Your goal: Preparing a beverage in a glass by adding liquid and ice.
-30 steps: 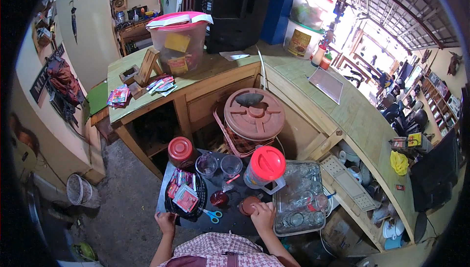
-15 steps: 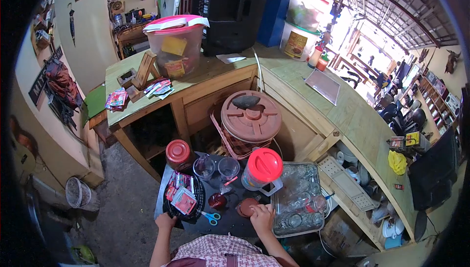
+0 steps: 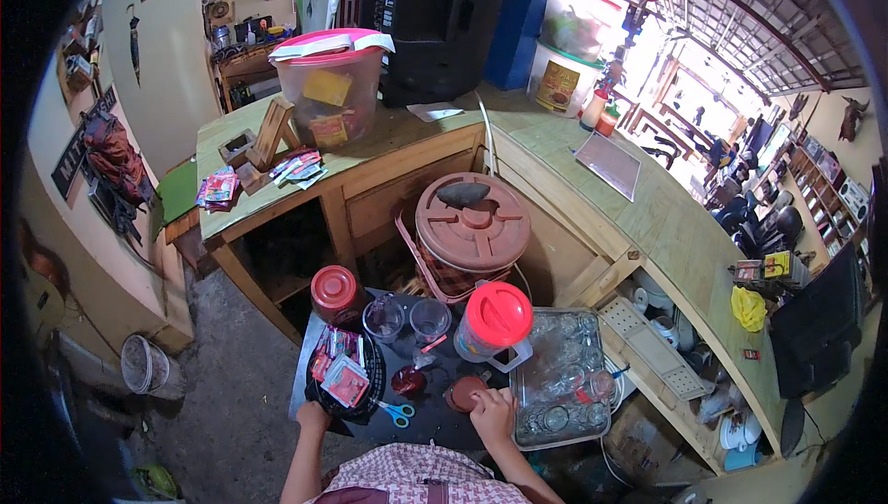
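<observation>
Right hand [image 3: 493,414] touches a brown container [image 3: 463,394] — round, smooth-looking

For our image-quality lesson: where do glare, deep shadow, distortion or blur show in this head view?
In the head view, daylight washes out the background right of the stacked tubs; the cabinet opening is nearly black; the right-hand counter bows toward the rim; the left hand and right hand show no obvious blur.

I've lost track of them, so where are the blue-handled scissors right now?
In the head view, the blue-handled scissors lie low, slightly left of centre, on the dark tabletop, beside the lower right of the round black basket.
</observation>
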`<control>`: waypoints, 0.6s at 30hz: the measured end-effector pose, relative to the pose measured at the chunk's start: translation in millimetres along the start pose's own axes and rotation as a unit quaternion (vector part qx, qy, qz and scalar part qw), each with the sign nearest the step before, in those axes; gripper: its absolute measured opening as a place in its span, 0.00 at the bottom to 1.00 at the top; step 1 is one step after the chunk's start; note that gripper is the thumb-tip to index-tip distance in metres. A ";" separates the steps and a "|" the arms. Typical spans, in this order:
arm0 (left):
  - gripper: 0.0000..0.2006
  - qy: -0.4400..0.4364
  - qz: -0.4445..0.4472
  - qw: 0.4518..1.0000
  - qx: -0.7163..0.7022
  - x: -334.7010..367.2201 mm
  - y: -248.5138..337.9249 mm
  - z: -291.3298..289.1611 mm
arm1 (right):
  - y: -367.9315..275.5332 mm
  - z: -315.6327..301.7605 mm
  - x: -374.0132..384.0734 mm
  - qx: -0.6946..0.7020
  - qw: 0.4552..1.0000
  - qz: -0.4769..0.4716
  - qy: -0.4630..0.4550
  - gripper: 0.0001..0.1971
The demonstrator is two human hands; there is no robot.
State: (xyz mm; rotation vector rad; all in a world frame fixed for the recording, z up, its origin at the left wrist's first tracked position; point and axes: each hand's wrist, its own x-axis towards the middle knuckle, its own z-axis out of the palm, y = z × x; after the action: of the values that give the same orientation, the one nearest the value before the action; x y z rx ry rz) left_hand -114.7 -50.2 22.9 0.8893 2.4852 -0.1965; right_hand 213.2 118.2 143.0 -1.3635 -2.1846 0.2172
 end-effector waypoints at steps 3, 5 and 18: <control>0.15 0.053 0.009 0.998 -0.021 1.6 -0.6 9.7 | 0.6 5.9 -2.0 0.043 0.999 0.010 -0.001 0.07; 0.12 0.071 0.007 0.997 -0.041 3.2 -1.6 15.0 | 0.6 7.8 -1.2 0.073 0.997 0.010 0.003 0.07; 0.30 0.103 -0.009 0.992 -0.078 4.5 -4.3 28.0 | 4.6 11.2 5.2 0.072 0.997 0.019 -0.016 0.07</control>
State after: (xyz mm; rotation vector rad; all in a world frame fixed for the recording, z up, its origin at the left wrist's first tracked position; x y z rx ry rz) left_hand -109.2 -59.1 -3.8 0.8603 2.6561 0.0876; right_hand 209.1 126.6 133.6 -1.3291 -2.1257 0.4051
